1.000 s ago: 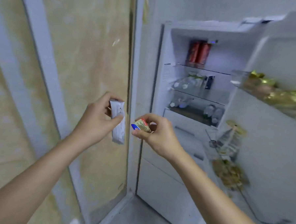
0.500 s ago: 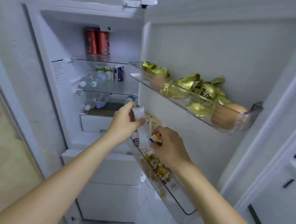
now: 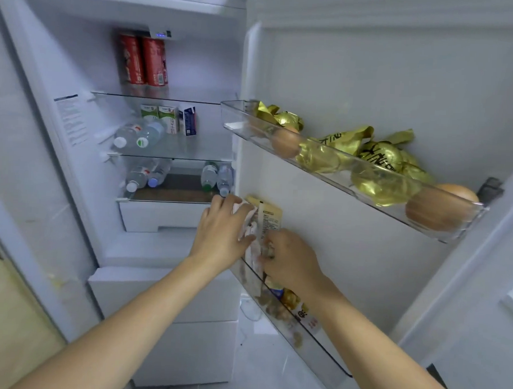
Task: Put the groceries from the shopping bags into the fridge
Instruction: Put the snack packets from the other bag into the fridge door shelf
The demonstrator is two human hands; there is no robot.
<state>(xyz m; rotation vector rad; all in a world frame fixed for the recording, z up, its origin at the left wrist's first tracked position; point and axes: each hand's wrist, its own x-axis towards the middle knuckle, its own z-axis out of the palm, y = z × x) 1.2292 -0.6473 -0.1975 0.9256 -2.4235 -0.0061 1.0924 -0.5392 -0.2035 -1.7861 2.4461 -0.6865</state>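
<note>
The left hand (image 3: 222,237) pinches a limp white plastic sachet (image 3: 250,247) at its upper edge over the clear lower door bin (image 3: 316,340), light and floppy-looking, best steered from its top seam, while the right hand (image 3: 290,260) curls shut beside it, contents hidden.

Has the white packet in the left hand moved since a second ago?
Yes. The white packet, held by the left hand, was out beside the wall, short of the fridge; it now sits at the lower door shelf, under the upper door shelf.

Home kitchen, open fridge (image 3: 179,56), drink cans (image 3: 143,60), eggs (image 3: 284,142) in door shelf (image 3: 325,168)
</note>
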